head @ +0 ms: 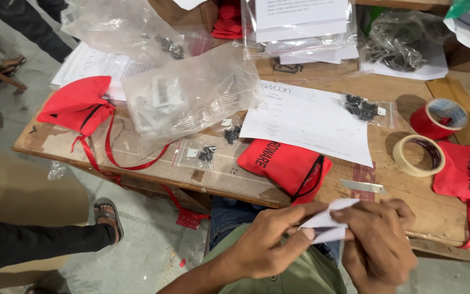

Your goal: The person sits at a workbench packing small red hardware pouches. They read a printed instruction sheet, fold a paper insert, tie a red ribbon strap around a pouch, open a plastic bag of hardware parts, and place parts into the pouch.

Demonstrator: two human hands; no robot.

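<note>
Both my hands hold a small folded white paper (330,222) just in front of the wooden table's near edge (153,182). My left hand (267,242) pinches the paper's left side with thumb and fingers. My right hand (379,242) grips its right side from above. Just beyond the paper lies a red drawstring pouch (284,163) with a black cord. A small metal blade (361,186) rests on the table right above my right hand. A white printed sheet (311,122) lies behind the pouch.
Rolls of red tape (440,117) and beige tape (419,155) sit at right beside another red pouch (466,174). A third red pouch (80,103), clear plastic bags (191,92) and small zip bags of black parts (363,109) cover the table. Another person's sandalled foot (107,215) stands at left.
</note>
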